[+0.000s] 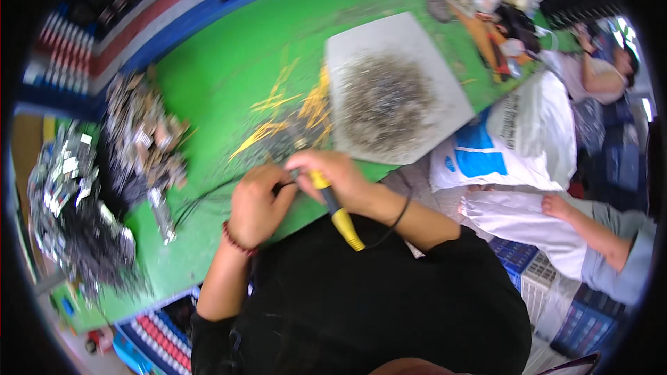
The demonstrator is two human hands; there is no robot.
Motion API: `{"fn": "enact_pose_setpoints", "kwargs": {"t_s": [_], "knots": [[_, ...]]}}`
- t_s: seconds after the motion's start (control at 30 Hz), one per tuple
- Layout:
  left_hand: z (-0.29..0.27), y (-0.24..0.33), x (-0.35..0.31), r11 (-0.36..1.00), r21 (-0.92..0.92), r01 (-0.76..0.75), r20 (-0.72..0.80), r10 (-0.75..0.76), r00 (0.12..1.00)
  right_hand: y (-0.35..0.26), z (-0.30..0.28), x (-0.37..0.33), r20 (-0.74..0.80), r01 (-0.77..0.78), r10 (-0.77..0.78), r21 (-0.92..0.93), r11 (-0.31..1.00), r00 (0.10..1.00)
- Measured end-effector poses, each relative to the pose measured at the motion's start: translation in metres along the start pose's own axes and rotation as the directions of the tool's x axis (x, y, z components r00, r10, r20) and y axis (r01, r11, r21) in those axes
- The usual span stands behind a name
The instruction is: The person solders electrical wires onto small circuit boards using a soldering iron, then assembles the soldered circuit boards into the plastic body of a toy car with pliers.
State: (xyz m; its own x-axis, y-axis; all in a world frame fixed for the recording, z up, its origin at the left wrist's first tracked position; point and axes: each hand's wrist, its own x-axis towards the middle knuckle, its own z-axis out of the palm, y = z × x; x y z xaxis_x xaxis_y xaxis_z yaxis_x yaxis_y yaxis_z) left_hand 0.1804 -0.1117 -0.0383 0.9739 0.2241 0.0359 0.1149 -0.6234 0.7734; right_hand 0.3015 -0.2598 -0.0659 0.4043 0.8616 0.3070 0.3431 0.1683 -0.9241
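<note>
My right hand (pixel 340 179) is closed round a slim yellow-and-black tool (pixel 341 219), with a dark cord at its lower end. The tool slants up to the left, its front end near my left fingertips. My left hand (pixel 256 201), with a beaded red bracelet at the wrist, is closed in a pinch. Thin black cables (pixel 203 201) run leftward from it over the green table (pixel 215 111); the pinched end is mostly hidden by fingers and blur. Yellow strips (pixel 267 128) lie scattered just beyond the hands. Past them, a pale board (pixel 347 45) bears a heap of small metallic pieces (pixel 389 101).
At left are a heap of black cables with shiny ends (pixel 69 194) and a brownish bundled pile (pixel 149 132). A white sack (pixel 535 132) stands at right, near two other people. Tools and bags (pixel 486 14) crowd the far right corner; racks (pixel 160 17) line the far left edge.
</note>
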Motion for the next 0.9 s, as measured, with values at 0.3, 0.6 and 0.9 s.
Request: {"fn": "enact_pose_setpoints", "kwargs": {"t_s": [0.3, 0.6, 0.9], "knots": [[-0.005, 0.003, -0.002, 0.993, 0.045, 0.111, 0.009, -0.111, 0.994, 0.0, 0.006, -0.005, -0.058, -0.021, 0.02, -0.022, 1.0, 0.998], [0.008, -0.004, 0.0, 0.993, 0.028, 0.112, -0.096, -0.109, 0.989, 0.001, 0.0, -0.013, -0.199, -0.158, 0.153, -0.008, 0.987, 0.968], [0.005, -0.004, -0.004, 0.996, 0.027, 0.087, -0.096, -0.084, 0.992, 0.0, 0.011, -0.011, -0.206, -0.155, 0.142, -0.044, 0.987, 0.968]]}}
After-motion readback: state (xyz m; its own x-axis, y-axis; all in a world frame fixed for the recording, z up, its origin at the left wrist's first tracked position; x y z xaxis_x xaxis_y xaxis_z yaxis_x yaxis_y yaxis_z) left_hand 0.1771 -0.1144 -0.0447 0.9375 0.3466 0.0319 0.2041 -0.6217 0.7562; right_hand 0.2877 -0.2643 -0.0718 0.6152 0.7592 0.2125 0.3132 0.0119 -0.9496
